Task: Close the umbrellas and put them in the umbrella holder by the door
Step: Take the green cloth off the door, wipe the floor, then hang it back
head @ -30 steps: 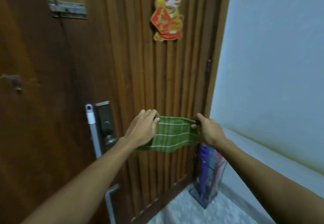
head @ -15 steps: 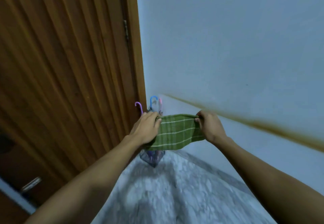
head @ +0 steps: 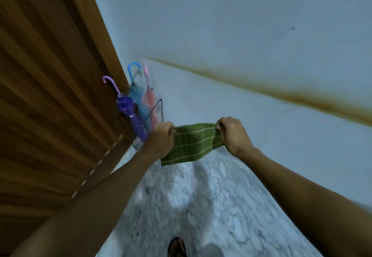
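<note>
Three closed umbrellas stand in a clear umbrella holder [head: 159,109] in the corner by the door: a purple umbrella [head: 131,112], a blue umbrella [head: 138,98] and a pink umbrella [head: 150,100], hooked handles up. I hold a green checked cloth [head: 193,143] stretched between both hands, just right of the holder. My left hand [head: 162,138] pinches its left end, close in front of the holder's lower part. My right hand [head: 233,134] pinches its right end.
The wooden door [head: 50,96] fills the left side. A pale wall [head: 241,35] with a brown stain line [head: 261,89] runs along the right. The floor [head: 201,206] is speckled stone. A sandalled foot [head: 177,246] shows at the bottom.
The view has swung down and right from the door to the corner, so the umbrellas and holder now show fully. Both hands still hold the cloth stretched.
</note>
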